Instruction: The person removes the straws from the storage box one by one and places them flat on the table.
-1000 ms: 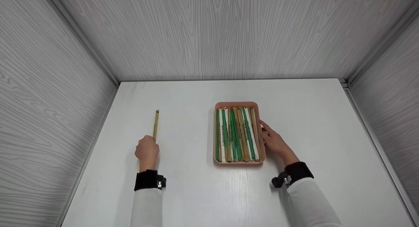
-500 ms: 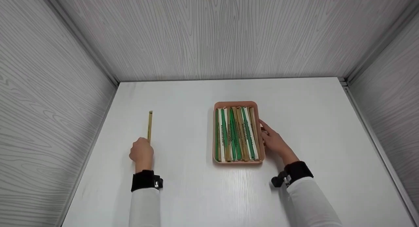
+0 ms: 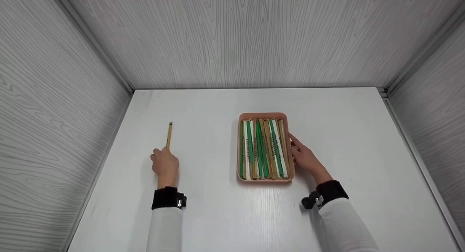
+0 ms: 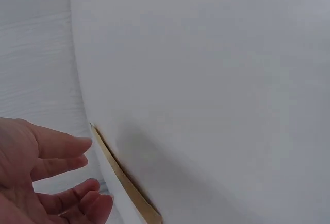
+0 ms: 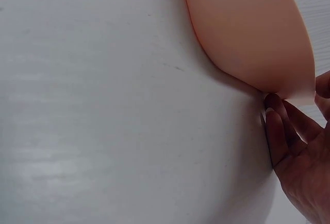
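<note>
A slim brown stick packet point(image 3: 169, 135) lies on the left side of the white table, and it also shows in the left wrist view point(image 4: 121, 172). My left hand point(image 3: 165, 163) is just over its near end. In the left wrist view the left hand's fingers point(image 4: 64, 147) are loosely bent and apart from the packet. A pink tray point(image 3: 263, 116) stands right of the middle, filled with several green, white and brown stick packets point(image 3: 262, 150). My right hand point(image 3: 307, 157) rests against the tray's right wall. In the right wrist view its fingertips touch the tray's lower edge point(image 5: 247, 33).
Grey wood-grain panels point(image 3: 232, 41) enclose the white table point(image 3: 207, 208) at the back and both sides. Black straps with small cameras circle both wrists.
My left hand moved slightly left with the packet, then back right, and has let go of it with its fingers spreading. My right hand and the tray have stayed put.
</note>
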Tool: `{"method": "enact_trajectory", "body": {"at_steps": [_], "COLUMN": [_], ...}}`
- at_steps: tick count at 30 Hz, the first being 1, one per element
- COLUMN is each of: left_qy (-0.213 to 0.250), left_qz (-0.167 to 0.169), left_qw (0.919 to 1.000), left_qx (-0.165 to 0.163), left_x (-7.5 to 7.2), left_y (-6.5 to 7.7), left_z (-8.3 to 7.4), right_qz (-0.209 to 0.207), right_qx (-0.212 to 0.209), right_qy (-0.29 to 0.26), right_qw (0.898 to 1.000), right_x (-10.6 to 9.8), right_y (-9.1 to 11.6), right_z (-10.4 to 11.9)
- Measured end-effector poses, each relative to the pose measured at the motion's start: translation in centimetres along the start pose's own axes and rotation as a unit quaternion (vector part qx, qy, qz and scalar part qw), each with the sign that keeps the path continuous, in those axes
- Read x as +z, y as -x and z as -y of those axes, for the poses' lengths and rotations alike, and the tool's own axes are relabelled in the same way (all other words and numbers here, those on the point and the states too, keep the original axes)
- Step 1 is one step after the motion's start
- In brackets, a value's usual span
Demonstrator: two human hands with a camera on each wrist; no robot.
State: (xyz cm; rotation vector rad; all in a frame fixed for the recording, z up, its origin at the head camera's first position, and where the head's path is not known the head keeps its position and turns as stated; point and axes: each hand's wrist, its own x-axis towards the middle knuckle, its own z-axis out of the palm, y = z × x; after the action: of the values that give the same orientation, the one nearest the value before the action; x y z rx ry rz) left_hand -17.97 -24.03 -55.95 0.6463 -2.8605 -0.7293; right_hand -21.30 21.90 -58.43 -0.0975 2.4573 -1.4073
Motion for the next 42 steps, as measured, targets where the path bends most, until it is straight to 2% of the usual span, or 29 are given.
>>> {"method": "enact_trajectory", "body": {"at_steps": [5,10,15,21,23,26,36,42], "left_qy": [0.013,0.011,0.026,0.058,0.058,0.049,-0.006,-0.004], "left_qz": [0.015,0.048,0.070,0.081,0.086,0.093,0.124,0.133], "left_qw": [0.9984,0.9927,0.9826,0.9634,0.9575,0.9537,0.9486,0.9461], "left_qx": [0.052,0.110,0.170,0.249,0.269,0.282,0.291,0.296], "left_x": [0.9,2.4,4.2,6.5,7.2,8.2,10.1,10.3], "left_y": [1.0,2.9,5.5,8.0,8.6,9.3,10.4,10.4], "left_z": [-3.5,-7.9,-12.1,-15.4,-16.1,-16.8,-17.8,-17.8], "right_qz": [0.001,-0.003,-0.003,-0.004,-0.007,-0.008,-0.019,-0.026], "right_qx": [-0.007,-0.011,-0.006,-0.007,-0.009,-0.014,-0.010,-0.022], "right_qy": [0.012,0.007,-0.004,-0.008,-0.008,-0.005,0.009,0.011], "right_qw": [1.000,1.000,1.000,1.000,1.000,1.000,1.000,0.999], "right_x": [0.1,0.0,0.1,0.3,0.4,0.4,0.7,0.9], "right_y": [0.0,0.0,0.0,0.1,0.1,0.1,0.2,0.1], "right_z": [0.0,0.0,-0.1,0.0,0.1,0.1,0.0,0.0]}}
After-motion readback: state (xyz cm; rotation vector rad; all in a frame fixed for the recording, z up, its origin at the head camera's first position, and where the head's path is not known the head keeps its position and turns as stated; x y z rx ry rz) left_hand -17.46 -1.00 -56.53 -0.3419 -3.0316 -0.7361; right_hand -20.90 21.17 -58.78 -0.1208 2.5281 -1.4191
